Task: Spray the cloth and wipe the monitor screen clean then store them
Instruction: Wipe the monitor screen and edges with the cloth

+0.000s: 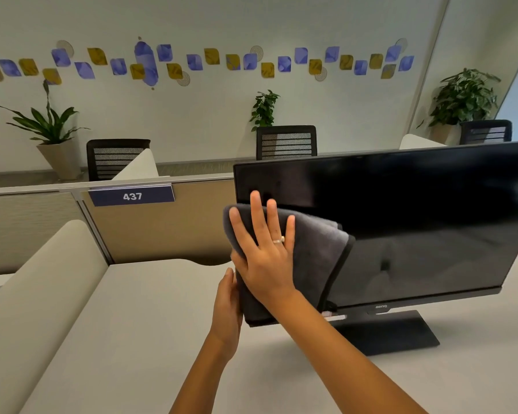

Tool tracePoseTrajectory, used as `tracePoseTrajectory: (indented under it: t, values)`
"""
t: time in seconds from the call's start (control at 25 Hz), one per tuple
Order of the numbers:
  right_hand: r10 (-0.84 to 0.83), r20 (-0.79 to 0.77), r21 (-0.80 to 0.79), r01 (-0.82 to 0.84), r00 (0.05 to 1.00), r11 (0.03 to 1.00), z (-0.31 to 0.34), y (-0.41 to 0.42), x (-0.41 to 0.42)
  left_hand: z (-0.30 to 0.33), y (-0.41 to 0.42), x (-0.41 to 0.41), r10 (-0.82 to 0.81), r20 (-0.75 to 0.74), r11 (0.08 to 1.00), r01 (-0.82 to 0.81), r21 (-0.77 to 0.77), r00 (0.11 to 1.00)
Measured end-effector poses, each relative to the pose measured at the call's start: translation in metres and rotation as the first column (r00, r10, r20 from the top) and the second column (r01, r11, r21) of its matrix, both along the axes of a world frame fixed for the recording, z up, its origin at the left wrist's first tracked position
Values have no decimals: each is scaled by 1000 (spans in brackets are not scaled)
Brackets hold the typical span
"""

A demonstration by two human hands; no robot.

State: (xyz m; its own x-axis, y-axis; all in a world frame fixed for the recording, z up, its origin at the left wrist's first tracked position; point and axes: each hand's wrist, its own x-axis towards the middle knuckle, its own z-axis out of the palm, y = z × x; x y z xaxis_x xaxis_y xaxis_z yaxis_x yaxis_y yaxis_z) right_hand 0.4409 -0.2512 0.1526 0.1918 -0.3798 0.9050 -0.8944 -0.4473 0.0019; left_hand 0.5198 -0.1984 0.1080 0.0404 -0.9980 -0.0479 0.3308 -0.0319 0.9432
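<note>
Grey microfibre, dark-edged, describes the cloth [314, 252], which is spread flat against the left part of the monitor screen [416, 222]. The right hand [265, 249] lies on it with palm pressed down and fingers splayed, a ring on one finger. The left hand [228, 306] grips the monitor's left edge beside the cloth, its fingers wrapped behind and out of sight. The screen is black and glossy, showing faint reflections, and the monitor stands on a dark flat base [392, 333] toward the right side of the bench [138, 324].

The bench is pale beige and matte, bare on its left half, with a curved cut-out at its far edge. A rounded cream divider [39, 282] runs along its left side, and a tan partition [162, 228] closes the far edge, carrying a blue plate numbered 437 [131, 196]. Beyond the partition stand black mesh-backed chairs [286, 141] and potted plants [50, 127] against a white wall decorated with blue and gold shapes [198, 61].
</note>
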Motion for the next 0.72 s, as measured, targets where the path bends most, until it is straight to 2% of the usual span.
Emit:
tracePoseTrajectory:
  t: [0.12,0.32,0.56,0.72]
  values:
    - [16,37,-47,-14,999,999,42,-8,2,0,-1,0,18,43,999,-16,-41,999]
    - [-61,94,-54,66,994,996,75,-14,-28,-1,0,-2,-81,61,991,86,-100,995]
    - [-228,391,35,233,892,972,68,-19,-108,-3,-2,-5,-85,131,995,90,-37,988]
    - [-265,528,140,225,807,964,35,-10,-135,-6,-2,-6,-59,147,998,61,-13,987]
